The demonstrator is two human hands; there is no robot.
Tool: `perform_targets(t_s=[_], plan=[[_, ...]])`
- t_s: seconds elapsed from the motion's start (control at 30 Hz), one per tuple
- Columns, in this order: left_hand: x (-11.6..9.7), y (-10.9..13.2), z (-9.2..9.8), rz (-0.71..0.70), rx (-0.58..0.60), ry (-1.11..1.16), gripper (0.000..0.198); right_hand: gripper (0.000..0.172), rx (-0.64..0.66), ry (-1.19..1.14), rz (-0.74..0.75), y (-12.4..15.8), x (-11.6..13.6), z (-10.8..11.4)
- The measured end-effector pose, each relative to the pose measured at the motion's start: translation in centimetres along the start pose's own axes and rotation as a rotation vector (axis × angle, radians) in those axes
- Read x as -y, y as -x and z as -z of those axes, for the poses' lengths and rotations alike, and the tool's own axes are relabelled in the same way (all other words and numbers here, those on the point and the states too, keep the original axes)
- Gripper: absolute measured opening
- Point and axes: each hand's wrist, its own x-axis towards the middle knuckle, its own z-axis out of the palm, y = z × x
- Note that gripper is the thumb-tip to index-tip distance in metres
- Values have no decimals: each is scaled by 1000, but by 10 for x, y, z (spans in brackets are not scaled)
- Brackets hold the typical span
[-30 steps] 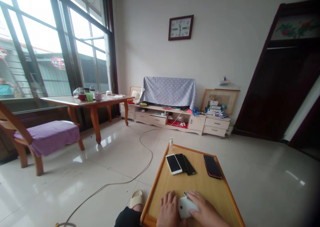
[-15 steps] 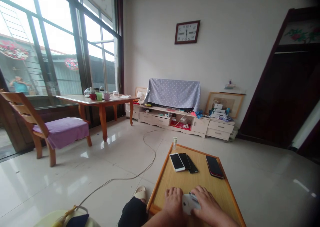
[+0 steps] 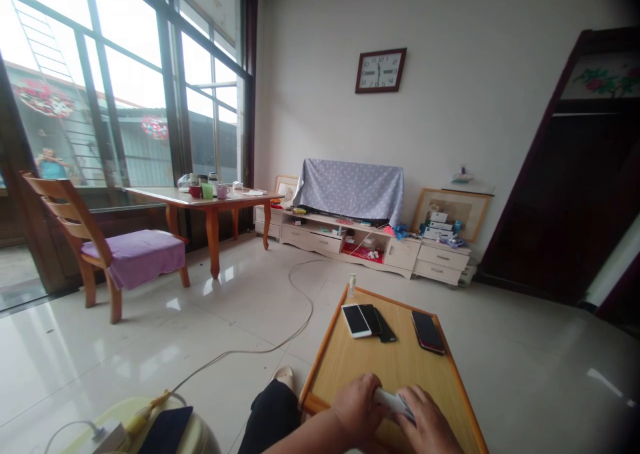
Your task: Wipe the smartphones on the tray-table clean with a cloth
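Note:
Both of my hands rest at the near end of a small wooden table (image 3: pixel 350 364) and hold a white phone (image 3: pixel 393 401) between them. My left hand (image 3: pixel 356 406) grips its left end with curled fingers. My right hand (image 3: pixel 425 424) covers its right end, fingers closed over it. Farther along the table lie a white phone (image 3: pixel 356 321), two dark phones (image 3: pixel 379 322) beside it and a red-edged dark phone (image 3: pixel 428 332) to the right. A small bottle (image 3: pixel 352 285) stands at the table's far left corner.
A cable (image 3: pixel 280 337) snakes over the tiled floor to a charger on a pale stool (image 3: pixel 150 431) at lower left. A chair with a purple cushion (image 3: pixel 133 257), a wooden table with cups (image 3: pixel 210 201) and a low TV cabinet (image 3: pixel 350 237) stand beyond.
My view has swung left and the hands have dropped lower in it. The white phone has tipped up on edge between my hands. The stool with the charger has come into sight.

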Motion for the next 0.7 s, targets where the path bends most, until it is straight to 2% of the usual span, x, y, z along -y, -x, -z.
perform_targets(t_s=[0.13, 0.2, 0.33, 0.47, 0.57, 0.7], plan=[[-7, 13, 10, -15, -18, 43, 24, 28, -62, 13, 70, 7, 7, 16], [-10, 23, 14, -6, -44, 62, 24, 37, -119, 8, 100, 12, 8, 18], [-16, 42, 15, 32, -99, 57, 25, 44, -234, 39, 114, 26, 27, -1], [-24, 59, 12, -29, -120, 114, 24, 47, -218, 10, 158, 36, 67, -22], [-28, 70, 16, -38, -175, 130, 25, 48, -190, -9, 181, 36, 78, -14], [-34, 83, 24, 9, -243, 42, 29, 50, -334, -51, 30, 34, 76, 4]])
